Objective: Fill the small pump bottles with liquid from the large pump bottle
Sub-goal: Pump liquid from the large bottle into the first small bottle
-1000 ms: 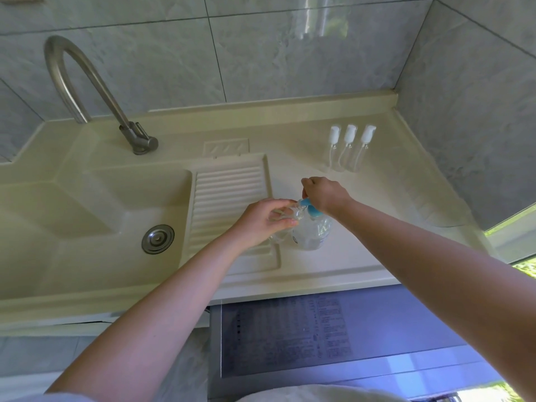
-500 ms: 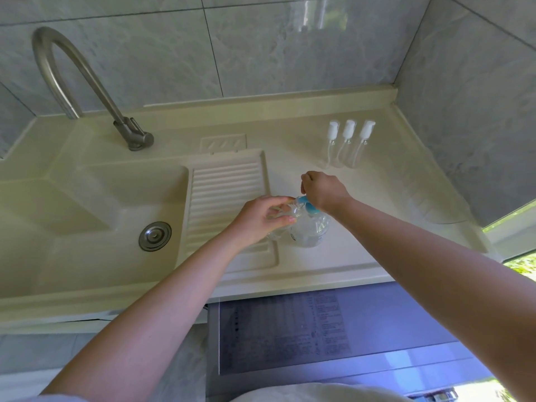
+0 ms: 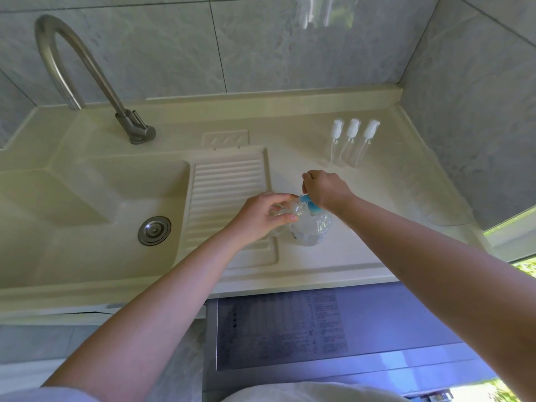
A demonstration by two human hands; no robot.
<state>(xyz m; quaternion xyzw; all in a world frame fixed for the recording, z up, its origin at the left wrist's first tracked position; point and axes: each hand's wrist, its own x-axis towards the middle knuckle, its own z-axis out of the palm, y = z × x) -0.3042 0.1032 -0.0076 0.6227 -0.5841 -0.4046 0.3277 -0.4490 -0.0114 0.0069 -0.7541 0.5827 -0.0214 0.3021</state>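
1. Nearest the camera, a grey-blue appliance top (image 3: 333,329) with a printed label is sitting below the front edge of the cream countertop (image 3: 333,265).
2. Both bare forearms are reaching forward over that edge and meeting just right of the ribbed washboard (image 3: 229,192).
3. The left hand (image 3: 261,217) is gripping a small clear bottle (image 3: 285,208), fingers curled over its top and thumb underneath, so most of its body is hidden inside the grip. Its open end is poking out past the fingertips toward the blue pump.
4. The large pump bottle (image 3: 311,227) is standing upright on the countertop just beside the left hand, its clear body showing below and right of the fingertips.
5. The right hand (image 3: 324,188) is clenched over the blue pump head (image 3: 309,204), knuckles up, with the pump showing just below its heel. Whether the fingers are wrapping the pump or only pressing on it cannot be told.
6. The blue nozzle is meeting the mouth of the small clear bottle between the two hands.
7. Farther back and to the right, three small pump bottles (image 3: 352,143) with white caps are standing in a row, close together, well apart from both hands.
8. To the left, the sink basin (image 3: 95,195) is holding a metal drain (image 3: 154,230), and the curved faucet (image 3: 84,79) is rising by the tiled wall (image 3: 261,44).
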